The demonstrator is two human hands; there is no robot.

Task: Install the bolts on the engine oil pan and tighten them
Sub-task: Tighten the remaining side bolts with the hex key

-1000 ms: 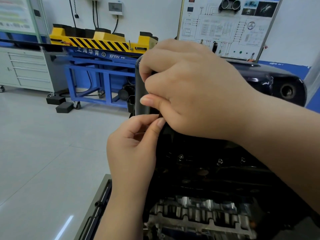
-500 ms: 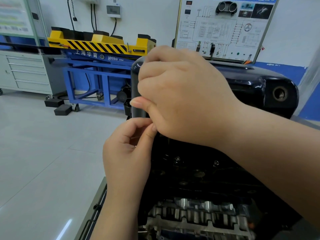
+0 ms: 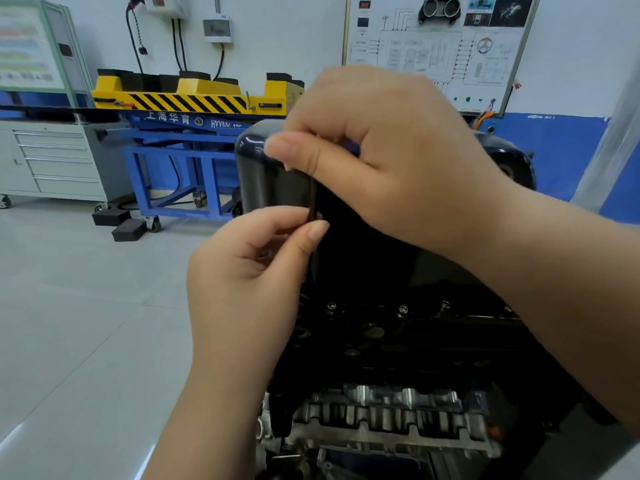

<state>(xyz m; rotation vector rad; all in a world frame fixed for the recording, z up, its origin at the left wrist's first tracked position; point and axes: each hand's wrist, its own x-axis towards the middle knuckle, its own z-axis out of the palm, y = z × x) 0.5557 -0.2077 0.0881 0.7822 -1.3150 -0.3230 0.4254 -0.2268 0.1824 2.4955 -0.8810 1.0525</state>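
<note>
Right hand (image 3: pixel 398 161) fingers curling round top of thin dark tool (image 3: pixel 312 199); left hand (image 3: pixel 249 282) pinching its lower shaft beside oil pan (image 3: pixel 256 168) corner. Bolts (image 3: pixel 401 310) sitting along flange below. Tool tip hiding behind left hand. Risks: tilting shaft slipping off bolt head, rounding it, or cross-threading.

Floor (image 3: pixel 86 306) lies open left of the pan (image 3: pixel 254 174); left hand (image 3: pixel 249 282), right hand (image 3: pixel 398 161) and their rod (image 3: pixel 312 199) seemingly block its corner.

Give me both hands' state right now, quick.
Left hand: pinches the lower part of a thin dark shaft.
Right hand: grips the upper end of the thin dark shaft.
</note>
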